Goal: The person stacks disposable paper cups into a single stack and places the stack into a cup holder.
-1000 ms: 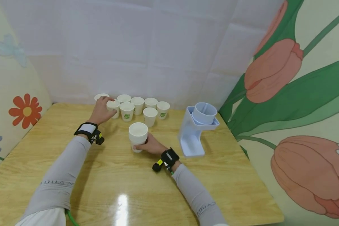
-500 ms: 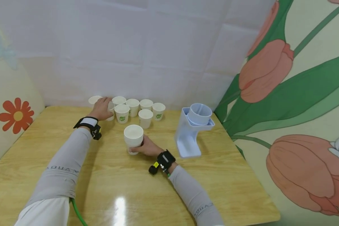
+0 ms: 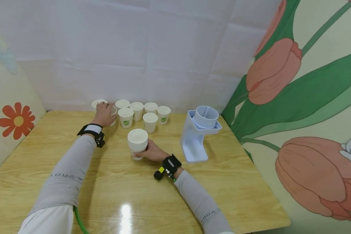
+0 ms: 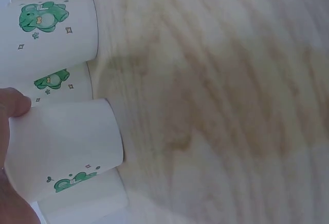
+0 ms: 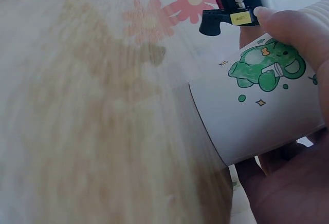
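Observation:
At the left end of a group of white paper cups, my left hand grips one paper cup, thumb against its side. In the head view that hand covers most of the cup. My right hand holds nested paper cups upright, nearer to me and in front of the group. Its fingers curl round the lower cup, which has a green cartoon animal printed on it in the right wrist view. How many cups are nested I cannot tell.
Several upright paper cups stand close together near the white back wall. To their right is a light blue plastic stand with a round cylinder set in its top. The wooden table extends toward me.
My left hand, earlier with fingers spread by the leftmost cups, has closed round one of them. The right hand keeps its hold on the nested cups. The head view has shifted slightly.

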`<state>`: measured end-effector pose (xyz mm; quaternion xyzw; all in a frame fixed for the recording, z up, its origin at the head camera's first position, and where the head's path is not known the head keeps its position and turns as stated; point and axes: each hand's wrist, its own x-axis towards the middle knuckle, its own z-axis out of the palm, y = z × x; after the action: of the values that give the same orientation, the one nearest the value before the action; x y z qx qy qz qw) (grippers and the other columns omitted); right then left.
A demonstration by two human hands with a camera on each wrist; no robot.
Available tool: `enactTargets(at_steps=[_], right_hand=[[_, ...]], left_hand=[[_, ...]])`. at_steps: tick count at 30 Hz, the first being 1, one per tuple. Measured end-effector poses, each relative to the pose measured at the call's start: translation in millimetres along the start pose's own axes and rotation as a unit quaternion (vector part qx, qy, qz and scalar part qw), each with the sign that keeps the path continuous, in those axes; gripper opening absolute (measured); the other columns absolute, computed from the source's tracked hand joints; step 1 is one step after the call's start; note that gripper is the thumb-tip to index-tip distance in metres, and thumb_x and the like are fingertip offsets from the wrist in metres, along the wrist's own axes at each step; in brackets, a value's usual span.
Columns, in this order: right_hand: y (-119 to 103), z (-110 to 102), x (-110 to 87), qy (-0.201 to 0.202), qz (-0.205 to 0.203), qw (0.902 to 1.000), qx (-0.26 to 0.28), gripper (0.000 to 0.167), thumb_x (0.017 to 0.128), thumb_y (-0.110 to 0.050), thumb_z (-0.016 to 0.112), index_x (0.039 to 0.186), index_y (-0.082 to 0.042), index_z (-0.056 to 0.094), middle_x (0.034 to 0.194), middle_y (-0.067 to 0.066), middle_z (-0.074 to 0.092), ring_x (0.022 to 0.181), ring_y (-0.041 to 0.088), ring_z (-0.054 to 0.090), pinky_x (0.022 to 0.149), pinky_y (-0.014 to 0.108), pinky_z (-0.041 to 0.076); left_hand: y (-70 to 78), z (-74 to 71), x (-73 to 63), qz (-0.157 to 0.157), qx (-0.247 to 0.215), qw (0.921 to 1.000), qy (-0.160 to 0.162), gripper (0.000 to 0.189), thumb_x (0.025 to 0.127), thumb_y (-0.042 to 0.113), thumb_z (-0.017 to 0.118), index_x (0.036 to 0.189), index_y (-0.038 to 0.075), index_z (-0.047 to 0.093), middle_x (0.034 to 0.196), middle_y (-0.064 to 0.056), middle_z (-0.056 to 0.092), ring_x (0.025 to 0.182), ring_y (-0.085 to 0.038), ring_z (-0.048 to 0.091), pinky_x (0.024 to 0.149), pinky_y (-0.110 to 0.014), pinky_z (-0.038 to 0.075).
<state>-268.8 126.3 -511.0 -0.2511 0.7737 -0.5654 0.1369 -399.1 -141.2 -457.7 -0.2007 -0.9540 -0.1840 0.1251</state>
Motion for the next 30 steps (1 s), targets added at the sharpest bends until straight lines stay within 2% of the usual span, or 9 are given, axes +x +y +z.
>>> enactTargets(at_steps=[3,8,9,12,15,16,19,24,30], right_hand=[[-1,-1,0.1,-0.002,0.000,1.0000,-0.003,0.073,0.087,-0.007,0.079,0.150,-0.012,0.041,0.144,0.009,0.055,0.128,0.017,0.053,0.112,0.035,0.040],[0,-2,0.7,0.002,-0.002,1.0000,-0.006,0.075,0.087,-0.007,0.079,0.150,-0.013,0.040,0.144,0.008,0.054,0.128,0.018,0.053,0.111,0.036,0.040],[1,-2,0.7,0.003,-0.002,1.0000,-0.006,0.075,0.087,-0.007,0.079,0.150,-0.013,0.040,0.144,0.009,0.054,0.128,0.018,0.053,0.111,0.036,0.040],[1,-2,0.5,0.002,-0.002,1.0000,-0.005,0.074,0.087,-0.007,0.079,0.150,-0.012,0.041,0.143,0.009,0.054,0.128,0.018,0.053,0.111,0.036,0.040],[1,0,-0.4,0.001,0.001,1.0000,-0.004,0.073,0.087,-0.007,0.079,0.150,-0.012,0.041,0.143,0.009,0.054,0.127,0.018,0.053,0.111,0.036,0.040],[2,0,-0.6,0.000,0.002,1.0000,-0.003,0.073,0.087,-0.007,0.079,0.150,-0.012,0.041,0.143,0.009,0.055,0.127,0.018,0.053,0.111,0.036,0.040],[1,1,-1.1,0.000,0.003,1.0000,-0.002,0.072,0.088,-0.007,0.079,0.150,-0.012,0.042,0.143,0.009,0.055,0.128,0.019,0.053,0.111,0.037,0.040],[1,0,-0.6,0.000,0.006,1.0000,-0.004,0.073,0.088,-0.008,0.079,0.150,-0.013,0.041,0.143,0.008,0.054,0.128,0.018,0.053,0.112,0.037,0.040],[-1,-1,-1.0,0.001,0.008,0.9999,-0.008,0.073,0.087,-0.008,0.079,0.150,-0.011,0.041,0.143,0.009,0.055,0.127,0.017,0.054,0.111,0.037,0.040]], left_hand=[[-1.3,2.9,-4.1,-0.005,0.004,0.9997,0.022,0.057,0.098,0.015,0.054,0.142,-0.018,0.038,0.140,-0.043,0.040,0.136,-0.057,0.028,0.116,-0.067,0.013],[-6.3,6.9,-9.5,0.010,-0.051,0.9977,0.043,0.059,0.098,0.016,0.053,0.143,-0.018,0.036,0.139,-0.045,0.038,0.135,-0.058,0.025,0.117,-0.066,0.010],[-10.4,11.3,-9.9,0.019,-0.054,0.9966,0.058,0.060,0.100,0.021,0.052,0.143,-0.017,0.037,0.137,-0.044,0.039,0.134,-0.056,0.027,0.118,-0.063,0.010],[-8.8,10.0,-18.0,0.017,-0.069,0.9953,0.066,0.061,0.099,0.023,0.057,0.141,-0.017,0.038,0.134,-0.044,0.041,0.131,-0.054,0.030,0.116,-0.060,0.012],[-1.8,6.6,-28.7,0.003,-0.100,0.9929,0.065,0.060,0.097,0.016,0.064,0.140,-0.019,0.039,0.134,-0.044,0.039,0.130,-0.054,0.030,0.113,-0.061,0.015],[5.0,0.9,-33.6,-0.011,-0.117,0.9918,0.049,0.061,0.094,0.009,0.066,0.139,-0.020,0.038,0.136,-0.045,0.036,0.130,-0.056,0.028,0.111,-0.064,0.016],[13.6,-4.9,-41.6,-0.031,-0.153,0.9873,0.028,0.061,0.093,0.006,0.067,0.139,-0.019,0.036,0.138,-0.046,0.031,0.131,-0.059,0.025,0.109,-0.067,0.020],[19.3,-14.5,-46.9,-0.059,-0.176,0.9820,-0.035,0.064,0.095,0.013,0.067,0.141,-0.018,0.035,0.142,-0.045,0.029,0.134,-0.058,0.028,0.112,-0.067,0.026],[27.0,-26.2,-58.6,-0.031,-0.169,0.9827,-0.070,0.062,0.090,0.019,0.075,0.131,-0.017,0.046,0.129,-0.039,0.049,0.119,-0.049,0.048,0.102,-0.062,0.040]])
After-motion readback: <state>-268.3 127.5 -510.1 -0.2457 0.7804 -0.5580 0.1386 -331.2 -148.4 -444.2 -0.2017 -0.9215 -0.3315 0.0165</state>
